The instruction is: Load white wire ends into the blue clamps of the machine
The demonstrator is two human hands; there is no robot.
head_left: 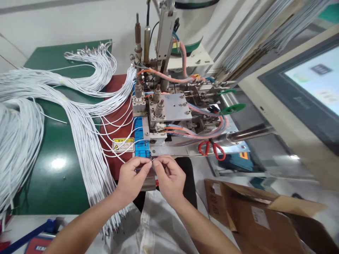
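In front of the blue wire holder (142, 146), my left hand (134, 174) is closed in a pinch on the end of a white cable (116, 157) that runs in from the left. Close beside it, my right hand (169, 178) pinches too, its fingertips almost meeting the left ones at a tiny thin tip; what exactly sits between the right fingers is too small to make out. Other white cables lead from the large bundle (82, 148) into the blue holder, along the left side of the metal machine (172, 106).
A green tabletop (60, 183) on the left carries more cable bundles. Red-handled scissors (212, 150) and a wire spool (230, 102) are at the machine's right. A monitor (312, 81) and an open cardboard box (267, 218) stand farther right.
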